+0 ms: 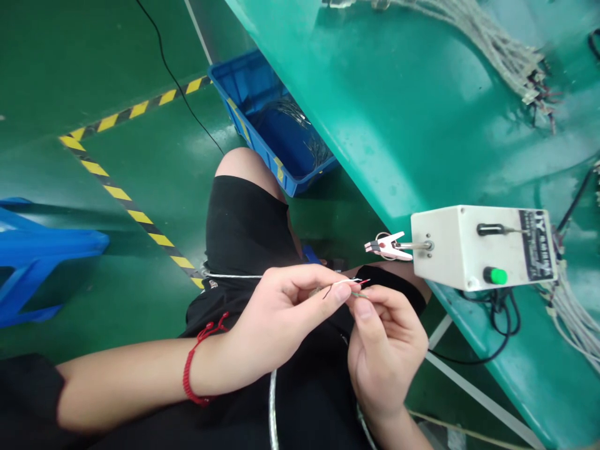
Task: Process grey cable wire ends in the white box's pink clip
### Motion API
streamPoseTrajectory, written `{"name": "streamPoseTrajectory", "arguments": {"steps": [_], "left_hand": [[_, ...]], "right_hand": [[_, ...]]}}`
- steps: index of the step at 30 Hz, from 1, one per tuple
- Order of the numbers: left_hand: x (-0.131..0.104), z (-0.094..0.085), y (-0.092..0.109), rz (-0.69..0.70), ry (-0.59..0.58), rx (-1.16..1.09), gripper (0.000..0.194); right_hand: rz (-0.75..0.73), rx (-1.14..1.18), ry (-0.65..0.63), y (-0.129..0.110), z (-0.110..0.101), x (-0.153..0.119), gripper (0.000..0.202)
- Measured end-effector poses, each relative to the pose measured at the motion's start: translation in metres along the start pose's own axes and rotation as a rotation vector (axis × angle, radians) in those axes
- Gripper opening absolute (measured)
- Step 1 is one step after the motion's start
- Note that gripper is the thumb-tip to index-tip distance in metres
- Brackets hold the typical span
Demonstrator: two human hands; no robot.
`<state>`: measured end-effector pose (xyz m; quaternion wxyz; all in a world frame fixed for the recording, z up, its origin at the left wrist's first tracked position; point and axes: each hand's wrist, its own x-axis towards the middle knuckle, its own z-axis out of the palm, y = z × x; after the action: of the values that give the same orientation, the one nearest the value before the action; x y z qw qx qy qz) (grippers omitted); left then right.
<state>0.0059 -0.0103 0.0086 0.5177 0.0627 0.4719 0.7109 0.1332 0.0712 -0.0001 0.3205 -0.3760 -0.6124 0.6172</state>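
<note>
Above my lap, my left hand (300, 306), with a red cord bracelet (190, 369) on its wrist, pinches the end of a cable (274, 406) in a clear, silvery sheath. Thin black, white, red and green wires (344, 282) fan out past the thumb and fingertip. My right hand (387, 340) touches these fingertips from the right, its thumb and forefinger closed on the green wire. The cable runs behind my left hand and down across my black clothing. Just beyond my hands, a white box-shaped machine (482, 247) with a clip (387, 245) on its front rod sits at the table edge.
The green table (375, 112) slants across the right side, with bundles of clear cables (497, 50) on it. A blue bin (248, 125) holding cables stands on the floor beside it. A blue stool (47, 250) is at the left, near yellow-black floor tape (140, 217).
</note>
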Motion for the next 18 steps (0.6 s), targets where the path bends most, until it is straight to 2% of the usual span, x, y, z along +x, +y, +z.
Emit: {"name": "streamPoseTrajectory", "arguments": {"steps": [9, 15, 18], "left_hand": [[0.002, -0.003, -0.002, -0.028, -0.023, 0.047, 0.010], [0.010, -0.010, 0.002, -0.039, 0.019, -0.002, 0.017], [0.016, -0.010, 0.007, -0.027, 0.064, 0.020, 0.019]], "right_hand": [[-0.030, 0.019, -0.017, 0.001, 0.000, 0.001, 0.012], [0.143, 0.057, -0.022, 0.006, 0.002, 0.012, 0.009], [0.198, 0.146, 0.007, 0.006, 0.005, 0.026, 0.018]]}}
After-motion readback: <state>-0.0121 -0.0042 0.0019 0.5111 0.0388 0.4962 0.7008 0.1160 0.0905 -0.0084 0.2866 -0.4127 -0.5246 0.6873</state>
